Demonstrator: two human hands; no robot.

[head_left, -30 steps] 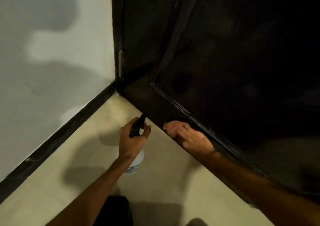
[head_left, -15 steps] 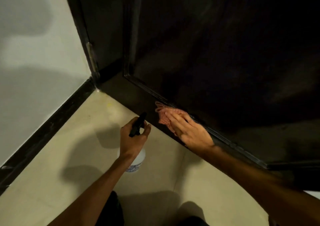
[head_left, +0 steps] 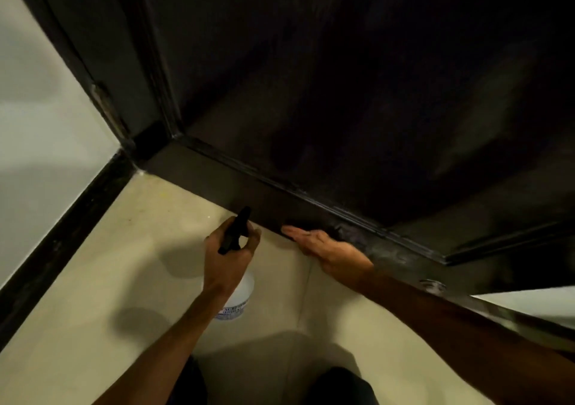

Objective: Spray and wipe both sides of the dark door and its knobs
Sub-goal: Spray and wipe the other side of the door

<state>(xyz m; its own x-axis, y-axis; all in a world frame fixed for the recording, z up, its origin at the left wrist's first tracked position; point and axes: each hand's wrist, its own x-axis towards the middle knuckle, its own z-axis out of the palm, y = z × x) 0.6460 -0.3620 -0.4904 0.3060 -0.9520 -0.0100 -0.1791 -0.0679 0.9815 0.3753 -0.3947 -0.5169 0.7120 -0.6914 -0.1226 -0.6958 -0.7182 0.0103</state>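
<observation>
Two hands low at the door's bottom rail: left grips the sprayer, right lies flat on the wood.

Left hand point(head_left: 230, 255) is curled round the neck of one spray bottle point(head_left: 240, 295), with its black trigger head point(head_left: 235, 233) pointing at the rail. The hand and wrist hide most of the white body and the label is unreadable. Right hand point(head_left: 329, 249) has straight fingers pressed on the bottom rail point(head_left: 249, 190) of the one dark door point(head_left: 342, 93). Can't tell if anything sits under the palm. A blurred dark patch point(head_left: 343, 233) lies just past the knuckles, unidentifiable. The upper door is cut off and its panel detail is lost in shadow. Beside it are a beige floor point(head_left: 124, 264), one black baseboard point(head_left: 62, 233) and a pale wall point(head_left: 37, 124).
</observation>
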